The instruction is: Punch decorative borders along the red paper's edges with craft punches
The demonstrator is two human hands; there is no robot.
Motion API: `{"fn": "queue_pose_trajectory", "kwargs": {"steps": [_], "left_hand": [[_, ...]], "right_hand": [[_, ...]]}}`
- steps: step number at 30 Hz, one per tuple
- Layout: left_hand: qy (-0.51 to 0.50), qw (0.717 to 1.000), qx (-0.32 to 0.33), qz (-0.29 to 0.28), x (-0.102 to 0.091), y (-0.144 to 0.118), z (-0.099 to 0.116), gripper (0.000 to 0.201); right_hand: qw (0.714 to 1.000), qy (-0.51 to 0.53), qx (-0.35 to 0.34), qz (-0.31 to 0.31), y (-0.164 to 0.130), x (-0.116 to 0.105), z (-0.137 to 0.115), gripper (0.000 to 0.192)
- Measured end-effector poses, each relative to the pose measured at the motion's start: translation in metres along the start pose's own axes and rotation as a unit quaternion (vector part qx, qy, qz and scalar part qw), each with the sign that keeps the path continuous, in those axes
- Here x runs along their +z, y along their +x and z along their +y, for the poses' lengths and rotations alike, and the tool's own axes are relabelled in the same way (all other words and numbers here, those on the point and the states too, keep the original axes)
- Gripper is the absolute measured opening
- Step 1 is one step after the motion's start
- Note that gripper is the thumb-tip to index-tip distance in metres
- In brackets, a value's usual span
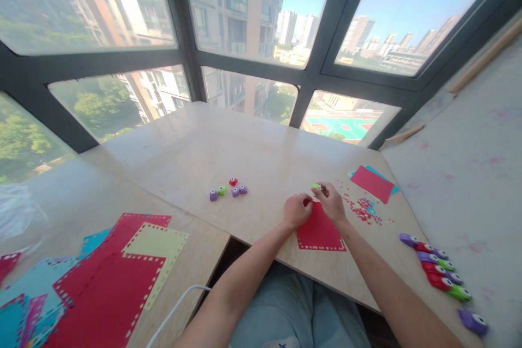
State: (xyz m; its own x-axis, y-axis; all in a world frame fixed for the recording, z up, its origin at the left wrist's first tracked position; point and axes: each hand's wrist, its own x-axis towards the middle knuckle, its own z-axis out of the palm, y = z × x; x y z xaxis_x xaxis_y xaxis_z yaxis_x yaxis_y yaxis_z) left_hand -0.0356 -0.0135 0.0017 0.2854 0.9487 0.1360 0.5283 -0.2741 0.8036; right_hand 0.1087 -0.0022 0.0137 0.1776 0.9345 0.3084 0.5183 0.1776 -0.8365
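At lower left of the frame lies a pile of punched sheets (118, 277), red, yellow and blue. At lower right sits a row of punches (436, 269). In the centre, a red sheet (320, 232) lies flat on the table (196, 152). The left hand (297, 210) pinches its far edge. The right hand (331, 201), just beside, is closed on a small green punch (316, 186) at that edge. Right of it lie red scraps (362, 211) and a red card (372, 183). Farther left sit five small punches (228, 189).
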Motion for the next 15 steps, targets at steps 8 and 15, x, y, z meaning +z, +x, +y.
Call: {"fn": "queue_pose_trajectory", "kwargs": {"steps": [8, 15], "left_hand": [[0.021, 0.999, -0.036, 0.002, 0.004, 0.003, -0.001, 0.023], [0.022, 0.999, -0.02, -0.04, 0.005, 0.001, -0.003, 0.019]], "right_hand": [[0.967, -0.112, -0.057, -0.221, 0.059, 0.072, -0.036, 0.008], [0.953, -0.148, -0.094, -0.246, 0.083, 0.126, -0.047, 0.01]]}}
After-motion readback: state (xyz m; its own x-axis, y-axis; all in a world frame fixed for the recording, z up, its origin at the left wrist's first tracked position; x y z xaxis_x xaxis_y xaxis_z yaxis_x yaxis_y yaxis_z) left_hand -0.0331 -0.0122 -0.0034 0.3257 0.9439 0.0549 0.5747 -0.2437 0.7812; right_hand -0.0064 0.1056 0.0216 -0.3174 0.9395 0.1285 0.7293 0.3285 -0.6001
